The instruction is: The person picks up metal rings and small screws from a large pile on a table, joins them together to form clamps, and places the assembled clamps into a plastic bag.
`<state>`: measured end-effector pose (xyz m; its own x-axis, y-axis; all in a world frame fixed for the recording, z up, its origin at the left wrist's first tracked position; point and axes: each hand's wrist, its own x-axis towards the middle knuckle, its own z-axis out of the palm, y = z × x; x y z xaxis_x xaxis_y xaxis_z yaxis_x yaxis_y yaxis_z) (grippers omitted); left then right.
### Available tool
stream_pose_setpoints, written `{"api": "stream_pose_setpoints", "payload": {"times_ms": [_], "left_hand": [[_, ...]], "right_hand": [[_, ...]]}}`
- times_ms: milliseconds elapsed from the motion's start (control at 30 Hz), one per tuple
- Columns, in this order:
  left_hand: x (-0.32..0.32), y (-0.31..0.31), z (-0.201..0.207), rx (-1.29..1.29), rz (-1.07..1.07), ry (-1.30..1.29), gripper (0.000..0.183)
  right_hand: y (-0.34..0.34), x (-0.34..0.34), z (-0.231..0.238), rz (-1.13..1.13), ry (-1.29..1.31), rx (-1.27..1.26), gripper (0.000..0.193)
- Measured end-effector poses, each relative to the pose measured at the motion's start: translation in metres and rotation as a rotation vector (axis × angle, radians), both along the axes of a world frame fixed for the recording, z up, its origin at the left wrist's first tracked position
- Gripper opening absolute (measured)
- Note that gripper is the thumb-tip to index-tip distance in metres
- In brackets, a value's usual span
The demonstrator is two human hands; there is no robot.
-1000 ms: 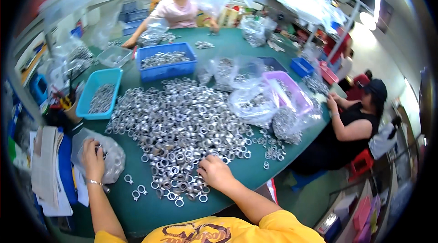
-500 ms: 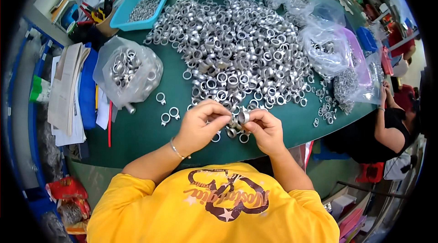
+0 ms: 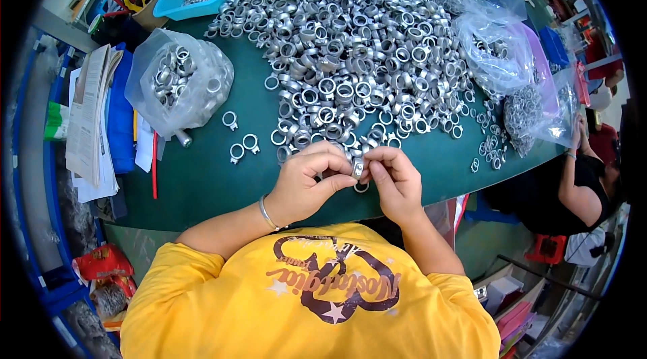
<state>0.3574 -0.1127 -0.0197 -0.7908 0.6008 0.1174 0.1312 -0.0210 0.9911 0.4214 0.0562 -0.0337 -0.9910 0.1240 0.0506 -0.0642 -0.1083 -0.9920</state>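
A silver metal ring (image 3: 357, 168) with a small lug is held near the table's front edge, at the front of a big heap of similar rings (image 3: 350, 49). My left hand (image 3: 311, 178) pinches it between thumb and fingers from the left. From the other side, my right hand (image 3: 396, 182) has its thumb and fingers closed at the ring's right edge; its fingertips partly hide what they grip. Just below the hands another ring (image 3: 361, 188) lies on the green table. Three loose rings, one of them a ring (image 3: 230, 120) standing a little apart, lie left of the heap.
A plastic bag of rings (image 3: 180, 83) sits at the left, beside papers (image 3: 86, 123) and a red stick (image 3: 154, 167). A turquoise tray (image 3: 202, 9) holds small parts at the back. Clear bags (image 3: 492, 49) and small rings fill the right side. Another person (image 3: 573, 190) works there.
The ring has turned in my fingers and shifted slightly left, with my left hand now closed on it. The view has tilted, so the heap appears higher.
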Motion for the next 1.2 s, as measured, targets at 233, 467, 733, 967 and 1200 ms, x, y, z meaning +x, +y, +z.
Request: {"api": "stream_pose_setpoints", "payload": {"times_ms": [233, 467, 733, 967, 1200], "left_hand": [[0.004, 0.004, 0.004, -0.016, 0.029, 0.179, 0.013], [0.006, -0.001, -0.004, 0.113, -0.019, -0.432, 0.007], [0.002, -0.009, -0.017, 0.224, -0.179, -1.007, 0.030], [-0.004, -0.016, -0.013, 0.212, -0.160, -1.061, 0.015], [-0.002, -0.012, -0.008, 0.114, -0.124, -0.903, 0.010]], "right_hand": [[0.007, 0.000, -0.006, 0.203, -0.109, -0.257, 0.021], [0.003, 0.003, -0.006, 0.094, 0.069, -0.499, 0.031], [0.000, 0.001, 0.011, 0.087, 0.573, 0.710, 0.027], [0.017, -0.018, -0.007, -0.234, 0.281, 1.014, 0.012], [0.030, -0.024, -0.009, -0.103, 0.056, 0.884, 0.010]]}}
